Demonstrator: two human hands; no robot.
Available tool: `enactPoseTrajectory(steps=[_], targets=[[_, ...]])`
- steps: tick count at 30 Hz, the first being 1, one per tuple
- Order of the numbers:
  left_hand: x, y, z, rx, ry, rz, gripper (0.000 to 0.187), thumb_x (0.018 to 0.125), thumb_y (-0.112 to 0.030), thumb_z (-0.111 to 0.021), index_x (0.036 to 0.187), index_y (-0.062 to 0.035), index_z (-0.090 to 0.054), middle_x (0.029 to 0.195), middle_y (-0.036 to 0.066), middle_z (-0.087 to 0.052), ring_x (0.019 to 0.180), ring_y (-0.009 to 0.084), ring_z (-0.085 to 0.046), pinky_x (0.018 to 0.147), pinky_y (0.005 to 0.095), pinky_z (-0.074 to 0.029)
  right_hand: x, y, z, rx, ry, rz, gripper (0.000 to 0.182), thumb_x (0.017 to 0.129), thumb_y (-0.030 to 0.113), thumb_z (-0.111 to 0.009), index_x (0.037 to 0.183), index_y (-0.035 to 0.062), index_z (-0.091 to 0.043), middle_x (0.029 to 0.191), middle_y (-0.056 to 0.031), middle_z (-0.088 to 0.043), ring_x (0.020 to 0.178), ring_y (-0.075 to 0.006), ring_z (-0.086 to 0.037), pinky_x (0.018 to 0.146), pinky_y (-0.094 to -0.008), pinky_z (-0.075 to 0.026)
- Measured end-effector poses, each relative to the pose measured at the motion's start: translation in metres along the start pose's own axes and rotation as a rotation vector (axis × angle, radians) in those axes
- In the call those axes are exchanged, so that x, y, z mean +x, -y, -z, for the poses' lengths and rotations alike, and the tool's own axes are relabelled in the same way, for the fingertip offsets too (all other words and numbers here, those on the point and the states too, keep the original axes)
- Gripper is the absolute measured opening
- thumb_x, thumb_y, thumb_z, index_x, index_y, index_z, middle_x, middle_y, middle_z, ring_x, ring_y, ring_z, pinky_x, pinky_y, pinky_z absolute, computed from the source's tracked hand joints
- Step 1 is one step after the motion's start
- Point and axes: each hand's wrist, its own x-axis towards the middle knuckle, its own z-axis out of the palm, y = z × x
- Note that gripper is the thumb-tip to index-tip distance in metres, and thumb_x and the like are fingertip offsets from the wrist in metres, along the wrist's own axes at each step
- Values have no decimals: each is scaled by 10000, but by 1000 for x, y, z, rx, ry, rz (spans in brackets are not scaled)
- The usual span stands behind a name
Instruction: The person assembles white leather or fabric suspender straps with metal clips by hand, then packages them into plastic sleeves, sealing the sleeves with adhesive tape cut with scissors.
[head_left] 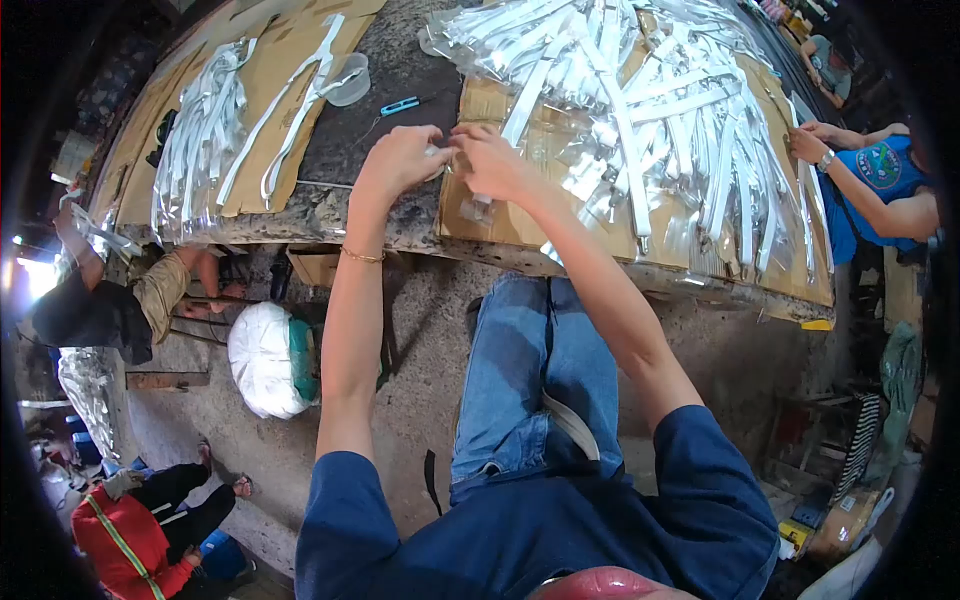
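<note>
My left hand (400, 160) and my right hand (490, 168) meet above the near edge of the table, fingertips almost touching. Both have their fingers closed in a pinch. A small pale bit shows at the left fingertips, too small to name. What the right fingers hold is hidden. Beside the right hand, a white strap (527, 100) runs down from a large heap of white straps in clear plastic sleeves (690, 130). Just beyond my hands lies a blue thread snipper (400, 106). A clear plastic tub (348, 82) sits farther left.
Cardboard sheets (475, 225) cover parts of the dark table. More white straps (205, 120) lie to the left. A person in blue (880, 175) works at the right edge; others sit at left, one in red (125, 540). A white bundle (265, 360) stands on the floor.
</note>
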Motion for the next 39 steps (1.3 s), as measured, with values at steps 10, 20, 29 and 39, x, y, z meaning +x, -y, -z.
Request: enactPoseTrajectory(steps=[10,20,29,39], targets=[[-17,12,-4,16,-44,-25,312,769,-214,-627,1003,-14,-674,877,223,-682,833,374,-668,762,405,-524,43,-23,7,188,375,42,204,723,63,-662,914,50,-732,922,-107,-720,946,-262,-661,843,-377,-507],[-121,-66,35,-215,-67,-47,212,745,-69,-576,940,1,-531,823,223,-632,805,425,-618,719,469,-486,-25,49,97,550,521,-86,174,845,51,-607,992,-10,-677,886,-131,-710,853,-201,-682,802,-308,-525],[-265,-136,-118,-118,127,19,274,838,-318,-695,852,-44,-684,672,180,-643,623,361,-626,619,457,-488,-286,127,67,482,532,-755,132,849,71,-621,925,-24,-672,788,-164,-697,724,-271,-694,660,-361,-523],[-199,-145,-120,54,322,-52,255,883,-289,-579,940,-69,-694,779,220,-667,748,399,-650,717,493,-523,-295,103,54,669,-39,-910,149,845,70,-693,974,-3,-705,748,-93,-710,642,-114,-642,604,-278,-516]])
